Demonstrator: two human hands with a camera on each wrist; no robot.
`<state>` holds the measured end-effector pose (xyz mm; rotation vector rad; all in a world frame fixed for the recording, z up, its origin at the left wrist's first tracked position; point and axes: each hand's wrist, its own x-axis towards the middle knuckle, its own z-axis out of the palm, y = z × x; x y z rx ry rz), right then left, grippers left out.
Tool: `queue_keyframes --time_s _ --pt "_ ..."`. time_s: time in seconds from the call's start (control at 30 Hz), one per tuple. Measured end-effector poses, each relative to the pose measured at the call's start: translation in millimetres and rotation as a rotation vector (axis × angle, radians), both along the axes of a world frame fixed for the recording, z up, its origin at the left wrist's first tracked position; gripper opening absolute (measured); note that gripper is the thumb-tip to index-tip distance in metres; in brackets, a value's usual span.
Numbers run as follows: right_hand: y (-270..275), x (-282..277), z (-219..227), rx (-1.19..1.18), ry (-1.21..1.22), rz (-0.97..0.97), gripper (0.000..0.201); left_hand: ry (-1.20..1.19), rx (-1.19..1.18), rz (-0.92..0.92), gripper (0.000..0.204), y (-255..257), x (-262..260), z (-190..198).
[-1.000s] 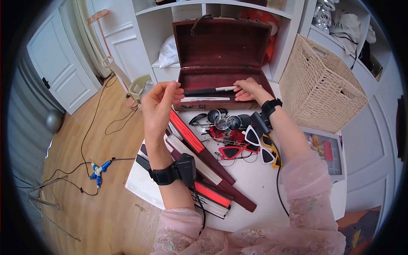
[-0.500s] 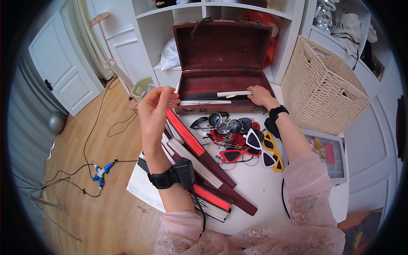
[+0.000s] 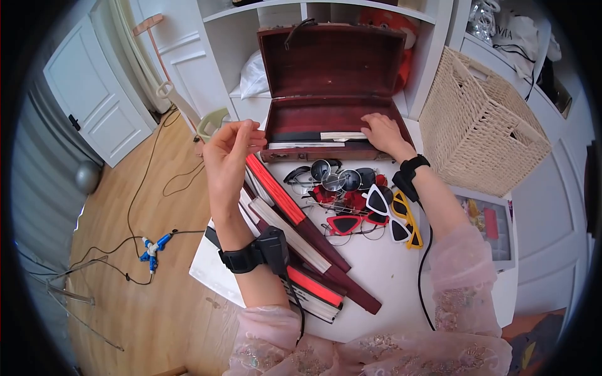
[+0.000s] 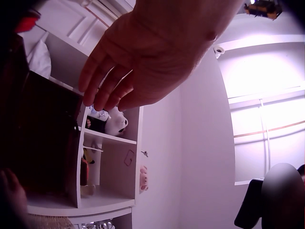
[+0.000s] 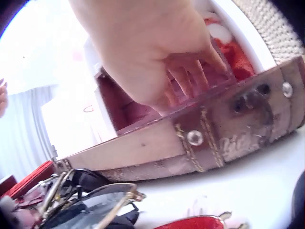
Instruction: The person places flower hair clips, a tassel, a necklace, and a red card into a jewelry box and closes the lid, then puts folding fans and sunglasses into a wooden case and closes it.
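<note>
A dark red wooden case (image 3: 332,66) stands with its lid up at the table's back. Inside lie what look like folded hand fans (image 3: 342,135), black and white. My right hand (image 3: 387,135) reaches over the case's front wall, fingertips at the right end of the white one. In the right wrist view its fingers (image 5: 198,76) dip behind the front rim, their tips hidden. My left hand (image 3: 229,156) is raised by the case's left front corner, fingers loosely bent, holding nothing. Below it lie several long folded fans (image 3: 295,241), maroon with red or white edges.
Several sunglasses lie heaped before the case, including white ones (image 3: 387,216), yellow ones (image 3: 411,222) and red ones (image 3: 343,224). A woven basket (image 3: 483,125) stands at the right, beside a compartment box (image 3: 495,241). A cable (image 3: 426,282) trails from my right wrist.
My right hand has moved right along the white fan, which now lies lower in the case; its fingers have loosened from it. My left hand stays nearly in place.
</note>
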<state>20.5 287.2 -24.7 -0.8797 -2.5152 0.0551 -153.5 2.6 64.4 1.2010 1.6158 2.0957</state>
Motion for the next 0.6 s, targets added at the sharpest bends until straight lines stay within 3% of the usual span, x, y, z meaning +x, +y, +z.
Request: queue_keyframes --time_s 0.17,0.27,0.33,0.37,0.4,0.5,0.6 --pt "-69 -32 48 -0.093 0.049 0.386 0.014 0.006 -0.012 -0.002 0.028 1 0 -1" --pt "-122 -46 55 -0.156 -0.080 0.586 0.016 -0.005 -0.025 0.010 0.028 0 -2 -1" --pt "-149 -54 44 -0.063 -0.057 0.702 0.024 -0.013 -0.012 0.006 0.024 -1 -2 -1" --pt "-159 -60 42 -0.059 -0.191 0.702 0.027 -0.010 -0.008 0.003 0.024 -1 -2 0" --pt "-166 -64 34 0.057 -0.160 0.766 0.023 -0.019 -0.006 -0.001 0.024 -2 -1 0" --pt "-182 -66 19 0.077 -0.207 0.695 0.023 -0.009 -0.001 -0.001 0.026 -4 -3 -1" --pt "-189 -63 13 -0.088 -0.170 0.652 0.031 0.004 -0.001 0.000 0.028 -4 -3 -1"
